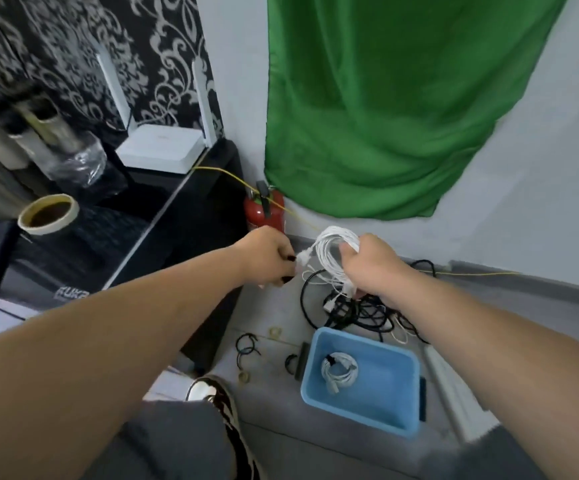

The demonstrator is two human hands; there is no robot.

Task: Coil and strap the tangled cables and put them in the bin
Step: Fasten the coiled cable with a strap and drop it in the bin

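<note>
R grip point(372, 268) holds white cable coil point(333, 244), L grip point(269, 259) its end.

White cable coil point(331, 245) in right hand point(372, 268)

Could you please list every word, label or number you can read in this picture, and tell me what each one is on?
"UKA": white letters after an unclear first letter, on the dark grey object at the left; the left forearm may hide more.
White router: a faint mark on top, too small to read.
Red fire extinguisher: no readable label.
No other text shows.
</note>
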